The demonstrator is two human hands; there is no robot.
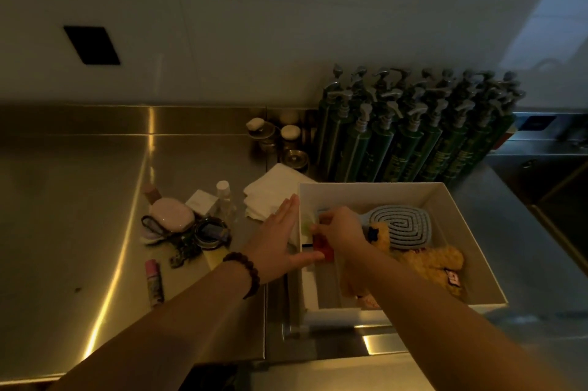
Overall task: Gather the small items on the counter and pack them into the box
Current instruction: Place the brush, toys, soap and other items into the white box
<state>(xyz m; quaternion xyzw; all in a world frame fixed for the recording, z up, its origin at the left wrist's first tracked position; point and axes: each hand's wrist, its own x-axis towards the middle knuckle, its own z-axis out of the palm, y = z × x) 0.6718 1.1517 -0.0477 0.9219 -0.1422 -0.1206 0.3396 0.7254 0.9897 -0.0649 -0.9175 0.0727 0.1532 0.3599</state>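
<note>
White cardboard forms the box [375, 190], which stands open on the steel counter [79, 199]. We hold our left hand [280, 241] flat, fingers together, against its left wall. Our right hand [342, 231] is inside near that wall, pinching a small red item [323, 247]. A blue brush [401, 225] and yellow plush toy [436, 263] fill the right part. Small items lie left of the box: a pink case [171, 215], a clear bottle [226, 199], a pink tube [154, 282]. Further left the counter is bare.
</note>
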